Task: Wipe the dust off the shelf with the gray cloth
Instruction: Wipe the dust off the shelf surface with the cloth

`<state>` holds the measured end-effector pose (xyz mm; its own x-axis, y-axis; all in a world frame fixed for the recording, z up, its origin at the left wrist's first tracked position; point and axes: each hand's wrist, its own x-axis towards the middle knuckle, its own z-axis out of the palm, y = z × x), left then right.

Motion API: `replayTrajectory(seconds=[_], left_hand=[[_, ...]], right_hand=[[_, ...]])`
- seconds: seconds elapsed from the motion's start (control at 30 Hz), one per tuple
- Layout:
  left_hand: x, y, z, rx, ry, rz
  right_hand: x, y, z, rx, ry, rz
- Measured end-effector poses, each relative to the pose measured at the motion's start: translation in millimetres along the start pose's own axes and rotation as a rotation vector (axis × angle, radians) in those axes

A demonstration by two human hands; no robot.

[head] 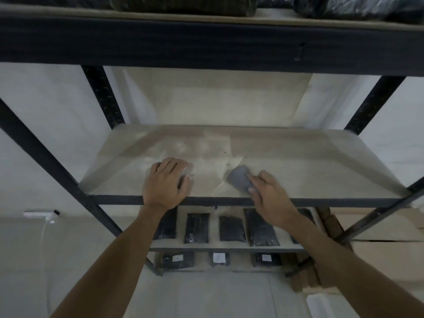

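White walls stand behind a black metal shelving rack, seen from the head camera looking forward and down. The pale beige board shelf (286,161) at chest level carries a faint film of dust, with lighter smears toward its middle and back. Below it, a lower tier holds a row of black plastic-wrapped packets (231,228), and more dark wrapped bundles (183,5) sit on the top tier.

The small gray cloth (238,179) lies bunched on the shelf near its front edge, right of centre. The right hand (270,198) holds it from the near side: its fingers (252,181) lie over the cloth's near part, the thumb at the cloth's edge, pinching the wad down against the board. The left hand (166,182) rests palm-down on the shelf well apart from the cloth, its fingers loosely spread and curled a little at the tips, gripping nothing that I can make out.

The cloth looks soft, light and limp, so it will fold and slip rather than keep shape. Flat pressure from above with several fingers should suit it better than a pinch at one corner. The board looks stiff and smooth, likely letting the cloth glide easily. Much of the shelf probably remains to be wiped.
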<state>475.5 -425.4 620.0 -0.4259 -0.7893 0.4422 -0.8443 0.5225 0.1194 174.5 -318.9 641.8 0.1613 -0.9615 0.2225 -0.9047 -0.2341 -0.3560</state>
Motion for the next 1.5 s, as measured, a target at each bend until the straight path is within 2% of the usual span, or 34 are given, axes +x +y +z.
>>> replayTrajectory(seconds=[0.2,0.27,0.4,0.53,0.63,0.73,0.8,0.97,1.1,1.17,1.3,1.37,1.5], left_hand=[[-2.4,5.0,-7.6,-0.011,0.007,-0.024],[-3.7,3.0,-11.0,-0.021,0.037,-0.039],[-8.3,-22.0,-23.4,-0.038,0.08,-0.105],[-11.9,-59.6,-36.7,-0.045,0.115,-0.247],[-11.2,-73.5,-33.9,-0.051,0.051,-0.303],[-9.0,-79.4,-26.4,-0.041,0.018,-0.323],[-8.4,-81.5,-23.2,-0.064,0.051,-0.319],[-10.1,-79.0,-22.3,-0.081,0.119,-0.279],[-10.9,-77.5,-24.8,-0.101,0.129,-0.272],[-10.3,-77.5,-25.8,-0.107,0.128,-0.263],[-10.4,-78.9,-25.0,-0.105,0.129,-0.251],[-10.7,-79.8,-24.2,-0.105,0.131,-0.259],[-10.9,-80.3,-23.0,-0.107,0.131,-0.267]], right_hand=[[-20.3,-65.9,5.2,0.135,-0.159,-0.137],[-19.2,-70.7,-4.7,0.217,-0.151,-0.142],[16.9,-23.8,-45.4,0.234,0.003,-0.02],[75.4,46.8,-67.0,0.107,0.025,0.139],[119.6,90.7,-63.4,-0.02,0.012,0.309],[150.3,109.0,-43.4,-0.049,0.058,0.371],[162.3,110.9,-25.7,-0.056,0.066,0.395],[173.8,92.6,3.0,-0.043,0.075,0.282],[171.1,63.6,9.6,0.066,-0.066,-0.066],[179.6,62.2,4.2,0.093,-0.079,-0.195],[215.9,73.8,-7.6,-0.008,0.097,-0.107],[226.5,72.6,-1.3,-0.077,0.067,-0.07],[224.0,62.5,9.7,-0.001,-0.009,-0.046]])
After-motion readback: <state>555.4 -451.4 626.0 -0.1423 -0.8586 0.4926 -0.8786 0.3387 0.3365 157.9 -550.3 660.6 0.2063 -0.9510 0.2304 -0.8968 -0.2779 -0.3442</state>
